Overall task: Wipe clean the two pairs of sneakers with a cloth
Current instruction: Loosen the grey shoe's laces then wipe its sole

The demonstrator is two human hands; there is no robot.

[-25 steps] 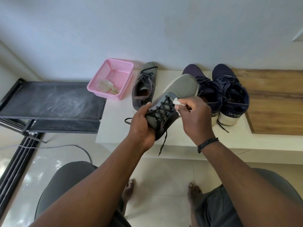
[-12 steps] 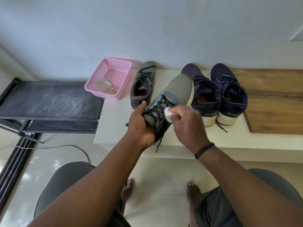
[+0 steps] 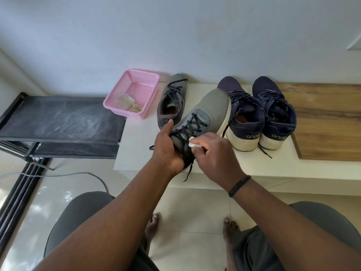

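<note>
head view: left hand grips the grey shoe at its heel end, fingers curled under, thumb up along the collar, shoe lifted off the white ledge with the toe pointing away and tilted right. right hand pinches a small white cloth at the fingertips and presses it on the shoe's tongue and lower laces, so both hands are together on the one shoe. a second ago the cloth was higher up, near the top of the lacing by the toe box; half a second ago mid-laces; now it's down by the collar, and the shoe has dropped a bit lower toward the ledge. reads as a wipe stroke running toe to heel along the lace area, so this shoe's top looks mid-clean, not done. all places relative to the ledge: second grey shoe sits on it at the back left, untouched; navy pair stands on it to the right, heels toward the camera, soles look dirty, likely waiting. pink basket sits on its left corner with a crumpled rag inside. black rack is left of the ledge. judgement: early in the task, three shoes left.
</note>
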